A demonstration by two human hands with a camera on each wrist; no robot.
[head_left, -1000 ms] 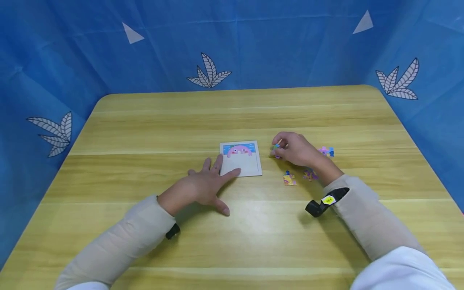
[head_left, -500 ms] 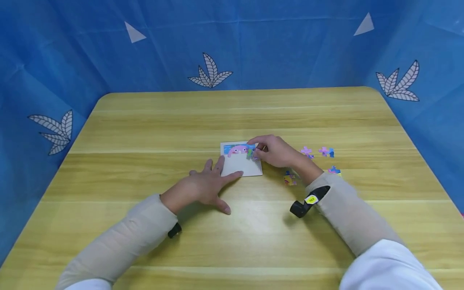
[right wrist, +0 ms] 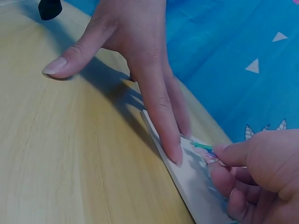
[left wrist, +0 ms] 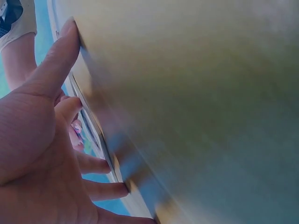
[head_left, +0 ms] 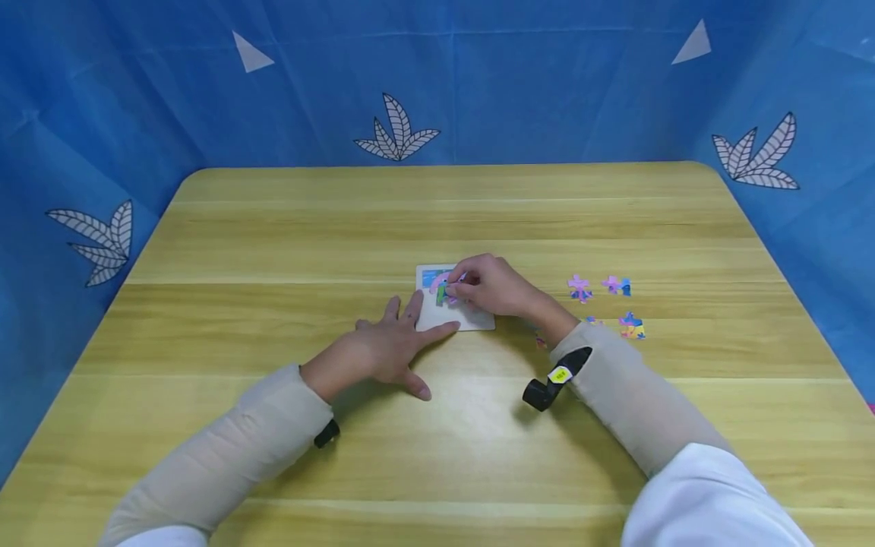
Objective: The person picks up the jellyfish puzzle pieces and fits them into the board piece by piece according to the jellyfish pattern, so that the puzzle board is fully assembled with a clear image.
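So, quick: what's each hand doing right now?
Left hand: open, touching the picture board.
Right hand: holding a puzzle piece.

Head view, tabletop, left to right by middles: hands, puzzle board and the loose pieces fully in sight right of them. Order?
Left hand → puzzle board → right hand → pink cross-shaped piece → pink-and-blue piece → yellow-and-blue piece

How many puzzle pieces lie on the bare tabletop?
5: left far piece, right far piece, left near piece, middle near piece and right near piece, all right of the board. The right arm partly covers two; more may be hidden.
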